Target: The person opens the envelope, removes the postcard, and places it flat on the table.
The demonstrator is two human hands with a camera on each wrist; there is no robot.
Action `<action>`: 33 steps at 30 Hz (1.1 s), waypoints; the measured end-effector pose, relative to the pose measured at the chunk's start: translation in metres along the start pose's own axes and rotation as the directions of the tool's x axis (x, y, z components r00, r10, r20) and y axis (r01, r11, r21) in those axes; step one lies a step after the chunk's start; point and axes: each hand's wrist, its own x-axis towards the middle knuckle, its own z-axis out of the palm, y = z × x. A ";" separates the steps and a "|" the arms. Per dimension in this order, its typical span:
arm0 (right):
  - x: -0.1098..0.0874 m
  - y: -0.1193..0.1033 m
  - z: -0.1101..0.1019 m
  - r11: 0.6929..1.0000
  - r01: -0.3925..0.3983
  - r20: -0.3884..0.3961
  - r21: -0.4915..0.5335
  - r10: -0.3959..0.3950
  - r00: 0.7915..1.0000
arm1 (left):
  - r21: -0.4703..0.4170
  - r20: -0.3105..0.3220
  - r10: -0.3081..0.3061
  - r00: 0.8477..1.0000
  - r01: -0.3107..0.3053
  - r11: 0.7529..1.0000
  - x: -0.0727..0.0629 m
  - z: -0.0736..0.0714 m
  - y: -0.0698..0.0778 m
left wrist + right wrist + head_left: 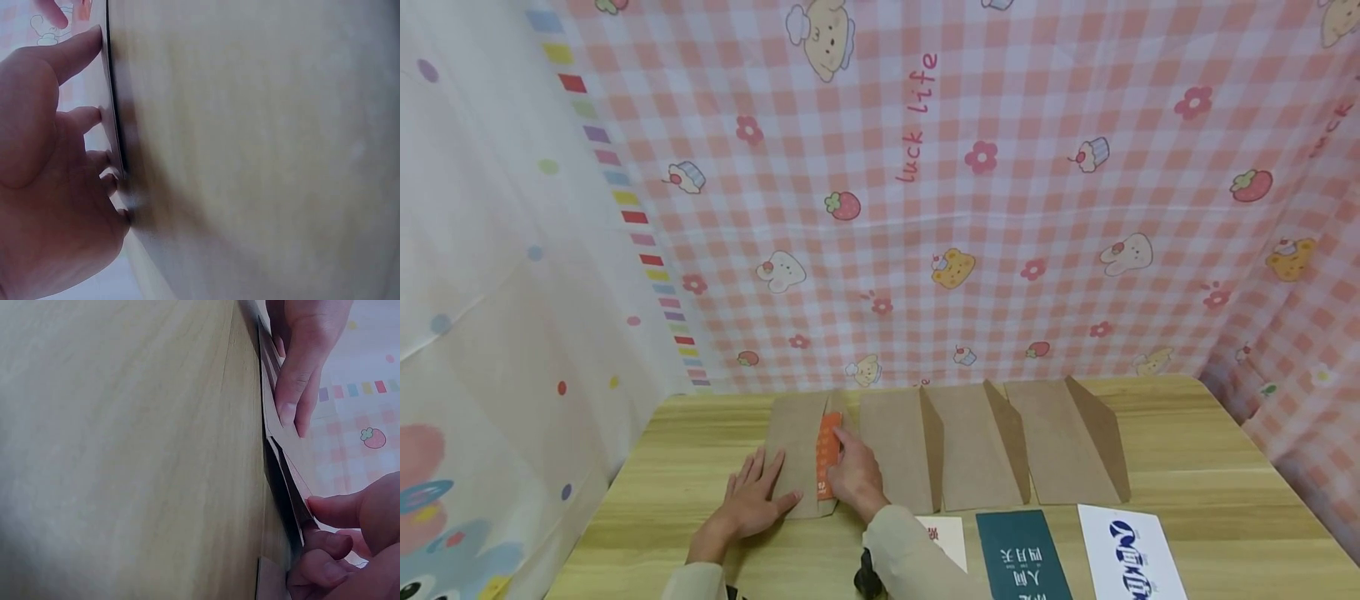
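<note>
At the left end of a row lies a brown kraft envelope [793, 442]. An orange card [827, 454] with pale lettering shows as a narrow strip at its right-hand opening; the rest seems to be inside. My right hand [856, 477] pinches the card's right edge, thumb [334, 509] on top and fingers curled below. Spread fingers of my left hand [749, 502] rest on the envelope's lower left part. In the left wrist view the left hand [50, 144] is seen from the side, fingertips down on the surface.
Several more envelopes with raised flaps, one [891, 450] closest, continue rightward along the back of the wooden table [1210, 467]. In front lie a cream card [953, 537] partly behind the right sleeve, a dark green card [1022, 550] and a white card [1131, 550]. Patterned cloth [880, 233] hangs behind.
</note>
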 end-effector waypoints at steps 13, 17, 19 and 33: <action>0.000 0.003 -0.004 1.000 0.014 -0.008 0.017 -0.014 1.000 | -0.008 0.003 0.000 1.000 0.000 1.000 0.000 -0.002 0.004; -0.001 0.004 -0.005 1.000 0.008 -0.005 0.013 -0.008 1.000 | -0.003 0.001 0.002 1.000 -0.002 1.000 0.000 -0.001 0.004; -0.001 0.005 -0.005 1.000 0.007 0.000 0.010 -0.007 1.000 | -0.002 0.001 0.004 1.000 -0.004 1.000 0.000 0.000 0.003; -0.003 0.004 -0.012 1.000 0.005 0.008 -0.003 -0.005 1.000 | -0.004 0.015 -0.006 1.000 0.006 1.000 0.000 -0.002 0.003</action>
